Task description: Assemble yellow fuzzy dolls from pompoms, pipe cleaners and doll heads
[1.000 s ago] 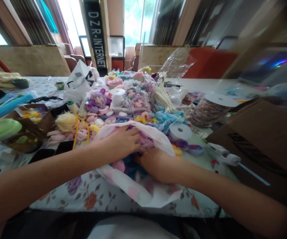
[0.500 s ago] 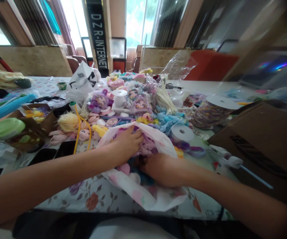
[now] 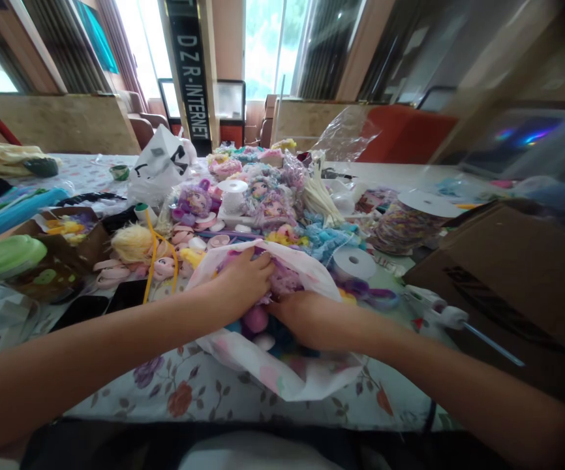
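Note:
Both my hands are inside an open white plastic bag (image 3: 282, 375) lying on the flowered tablecloth (image 3: 184, 385). My left hand (image 3: 243, 281) rests palm down on the purple and pink soft pieces (image 3: 282, 277) in the bag, its fingers curled over them. My right hand (image 3: 312, 320) lies lower in the bag's mouth beside a pink round piece (image 3: 256, 320). Its fingertips are hidden among the pieces, so what they hold is unclear.
Doll heads (image 3: 273, 205), a yellow hair tuft (image 3: 133, 241), white ribbon spools (image 3: 355, 261) and a sequin reel (image 3: 410, 222) crowd the table behind the bag. A glue gun (image 3: 439, 313) and a cardboard box (image 3: 522, 274) lie at right, a green lid (image 3: 6, 254) at left.
My right hand has slid up and leftward into the bag toward my left hand. The left hand stays on the purple pieces. A pink round piece now shows between the hands.

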`<state>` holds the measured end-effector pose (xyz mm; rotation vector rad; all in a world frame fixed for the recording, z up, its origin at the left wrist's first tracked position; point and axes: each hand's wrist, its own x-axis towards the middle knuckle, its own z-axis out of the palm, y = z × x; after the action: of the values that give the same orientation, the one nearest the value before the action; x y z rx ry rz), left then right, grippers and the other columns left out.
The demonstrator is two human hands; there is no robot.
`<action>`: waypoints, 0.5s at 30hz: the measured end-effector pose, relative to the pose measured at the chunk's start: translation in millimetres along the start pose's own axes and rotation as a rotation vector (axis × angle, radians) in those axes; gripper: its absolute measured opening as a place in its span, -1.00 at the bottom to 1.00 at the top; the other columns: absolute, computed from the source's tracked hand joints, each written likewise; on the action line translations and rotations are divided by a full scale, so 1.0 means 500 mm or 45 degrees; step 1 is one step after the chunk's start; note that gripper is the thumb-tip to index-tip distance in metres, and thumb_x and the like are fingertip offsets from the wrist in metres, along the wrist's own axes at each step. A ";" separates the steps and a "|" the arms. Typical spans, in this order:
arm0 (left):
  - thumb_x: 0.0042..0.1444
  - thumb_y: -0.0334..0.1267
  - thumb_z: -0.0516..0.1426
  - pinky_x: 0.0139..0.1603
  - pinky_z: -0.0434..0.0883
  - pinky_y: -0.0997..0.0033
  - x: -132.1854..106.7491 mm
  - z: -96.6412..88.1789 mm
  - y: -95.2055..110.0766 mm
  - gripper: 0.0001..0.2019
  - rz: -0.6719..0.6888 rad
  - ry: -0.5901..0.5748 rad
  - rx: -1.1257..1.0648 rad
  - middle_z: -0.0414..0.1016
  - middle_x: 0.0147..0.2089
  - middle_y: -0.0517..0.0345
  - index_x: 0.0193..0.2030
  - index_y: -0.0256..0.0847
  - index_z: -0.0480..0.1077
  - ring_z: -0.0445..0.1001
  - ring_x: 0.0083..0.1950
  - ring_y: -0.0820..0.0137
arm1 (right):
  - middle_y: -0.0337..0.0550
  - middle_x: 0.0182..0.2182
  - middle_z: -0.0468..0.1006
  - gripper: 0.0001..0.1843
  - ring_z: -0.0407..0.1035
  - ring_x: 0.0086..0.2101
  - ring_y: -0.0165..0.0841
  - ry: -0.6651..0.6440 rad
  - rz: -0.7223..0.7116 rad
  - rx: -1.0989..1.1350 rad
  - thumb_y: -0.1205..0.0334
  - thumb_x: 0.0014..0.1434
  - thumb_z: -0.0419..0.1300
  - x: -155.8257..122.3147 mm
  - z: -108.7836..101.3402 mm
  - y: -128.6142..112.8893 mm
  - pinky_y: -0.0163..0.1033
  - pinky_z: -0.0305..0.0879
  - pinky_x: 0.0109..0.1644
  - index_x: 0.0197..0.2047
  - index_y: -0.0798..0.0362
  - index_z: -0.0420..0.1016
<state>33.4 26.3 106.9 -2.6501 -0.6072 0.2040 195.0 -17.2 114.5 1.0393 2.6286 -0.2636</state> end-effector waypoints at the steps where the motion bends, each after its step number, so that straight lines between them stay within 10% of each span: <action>1: 0.09 -0.40 0.06 0.15 0.14 0.02 -0.004 -0.003 0.001 -0.80 0.006 0.019 -0.025 0.45 0.02 -0.02 -0.17 -0.25 0.47 0.26 0.12 0.12 | 0.07 -0.26 0.61 -0.53 0.48 -0.39 -0.22 0.014 -0.005 0.002 0.51 0.05 0.07 0.001 0.006 0.003 -0.27 0.21 -0.42 0.06 0.16 0.40; 8: 0.12 -0.25 0.07 0.19 0.07 0.07 -0.028 -0.032 0.024 -0.82 0.297 0.302 -0.353 0.45 -0.20 0.01 -0.33 -0.26 0.47 0.32 -0.06 0.22 | 0.13 -0.26 0.61 -0.72 0.49 -0.31 -0.19 -0.045 -0.073 -0.008 0.51 0.08 0.06 0.001 0.019 0.001 -0.21 0.31 -0.27 -0.19 0.21 0.54; 15: 0.10 -0.38 0.08 -0.07 0.20 0.19 -0.035 -0.046 0.048 -0.82 0.355 0.094 -0.353 0.47 -0.43 0.11 -0.48 -0.17 0.45 0.34 -0.36 0.34 | 0.08 -0.34 0.61 -0.72 0.46 -0.41 -0.22 -0.162 -0.111 -0.030 0.49 0.09 0.02 0.029 0.029 0.027 -0.24 0.24 -0.40 -0.30 0.19 0.57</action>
<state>32.0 -9.5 118.2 -2.9911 -0.2545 0.1068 197.5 -2.4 95.2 0.8715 2.5594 -0.3071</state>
